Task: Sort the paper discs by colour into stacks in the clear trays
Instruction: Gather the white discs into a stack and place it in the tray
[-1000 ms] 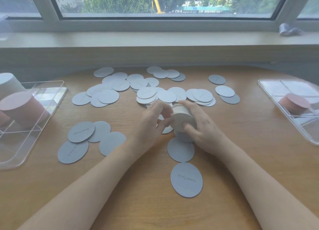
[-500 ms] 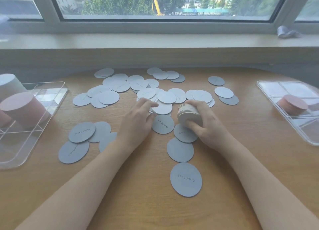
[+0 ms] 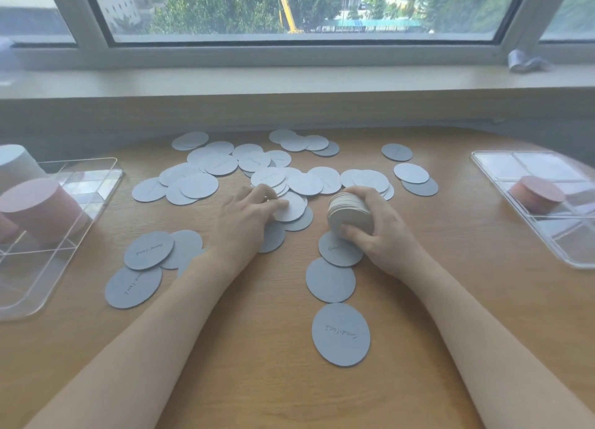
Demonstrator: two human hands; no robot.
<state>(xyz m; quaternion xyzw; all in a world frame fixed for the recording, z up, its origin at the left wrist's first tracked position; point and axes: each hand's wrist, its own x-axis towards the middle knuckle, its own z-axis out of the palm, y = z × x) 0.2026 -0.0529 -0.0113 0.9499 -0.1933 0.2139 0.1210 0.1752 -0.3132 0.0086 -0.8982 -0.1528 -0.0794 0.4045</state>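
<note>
Two clear trays: left tray (image 3: 96, 184) at the tabletop's left edge, right tray (image 3: 502, 171) at the right edge. Three stacks visible in the left tray: a tall pink stack (image 3: 38, 209), a white stack (image 3: 16, 164) behind it, and a sliver of another pink one (image 3: 6, 229) cut off by the frame edge. One short pink stack (image 3: 537, 193) in the right tray.

Loose discs spread across the wooden tabletop (image 3: 450, 299), too overlapped in the far cluster (image 3: 257, 167) for an exact count; roughly thirty there, mostly pale, a few darker grey. Nearer, darker grey discs countable: three fully seen at near left (image 3: 148, 250), with the edge of a fourth showing beside the left forearm, one half hidden under the left hand (image 3: 273, 235), three in a line at near centre, the closest (image 3: 340, 333) showing handwriting.

Left hand (image 3: 244, 219) palm down, forearm stretched forward, fingertips curled onto a pale disc (image 3: 291, 208) lying on the pile; pinching or merely pressing, cannot tell for certain.

Right hand (image 3: 383, 232) wrapped around a stack of pale discs (image 3: 349, 211), thumb under the near face, fingers over the far side, stack tilted on edge just above the grey disc (image 3: 335, 246) below it, between the two trays, near the tabletop's middle.
</note>
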